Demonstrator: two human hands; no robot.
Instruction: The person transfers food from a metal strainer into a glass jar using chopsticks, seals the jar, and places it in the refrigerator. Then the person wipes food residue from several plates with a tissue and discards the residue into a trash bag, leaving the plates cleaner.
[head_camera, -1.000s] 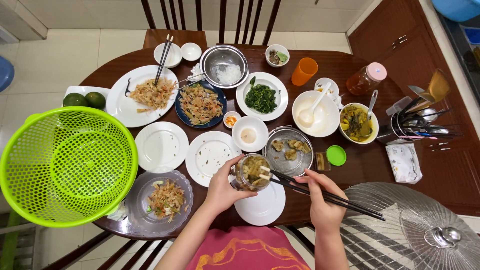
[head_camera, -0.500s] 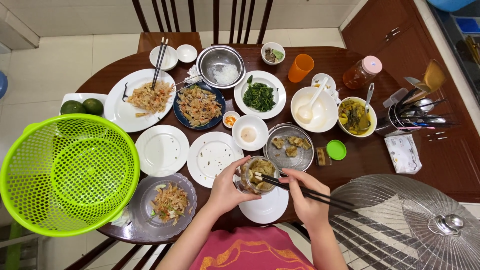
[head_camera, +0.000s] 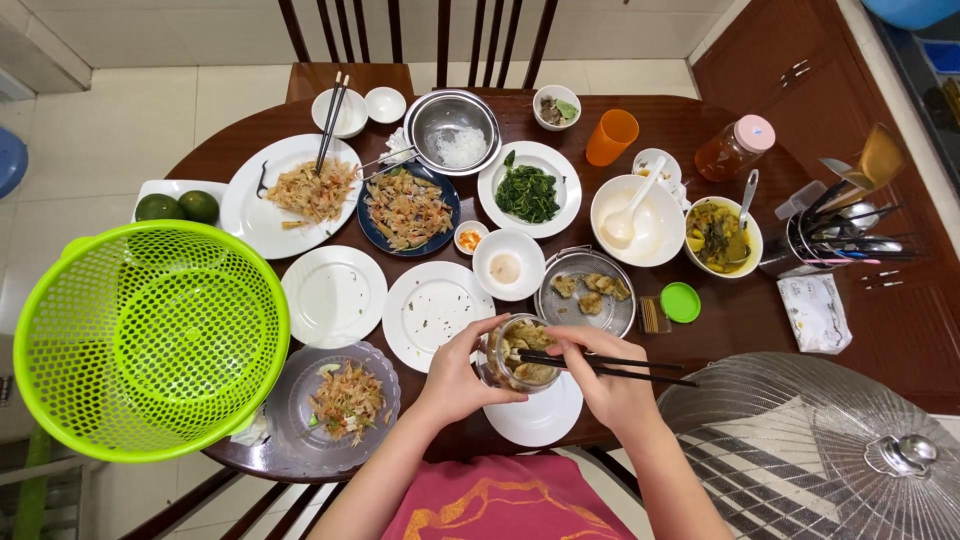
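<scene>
At a crowded dark wooden worktop (head_camera: 700, 125), the left hand (head_camera: 455, 375) wraps its fingers around a clear glass jar (head_camera: 517, 352) of browned food pieces and holds it tilted above a white plate (head_camera: 545, 418) at the near edge. The right hand (head_camera: 605, 385) pinches a pair of black chopsticks (head_camera: 610, 368), whose tips reach across the jar's mouth and touch the food inside. At one o'clock from the jar sits a round metal strainer tray (head_camera: 585, 293) with a few fried pieces, and just past it, at three o'clock of that tray, lies a green lid (head_camera: 680, 302). At ten o'clock from the jar rests an empty crumb-flecked white plate (head_camera: 432, 308), with a second empty plate (head_camera: 333, 296) beside it at nine o'clock. A clear glass dish (head_camera: 335, 405) of shredded salad stands at eight o'clock from the jar, touching a bright green plastic colander (head_camera: 150, 338) that overhangs the worktop's left edge. Farther off, at twelve o'clock, stand a plate of dark greens (head_camera: 528, 192), a blue plate of stir-fry (head_camera: 407, 208) and a steel bowl of white noodles (head_camera: 455, 130). An orange cup (head_camera: 611, 137) stands at one o'clock, and a wire mesh food cover (head_camera: 800, 450) fills the five o'clock corner.
</scene>
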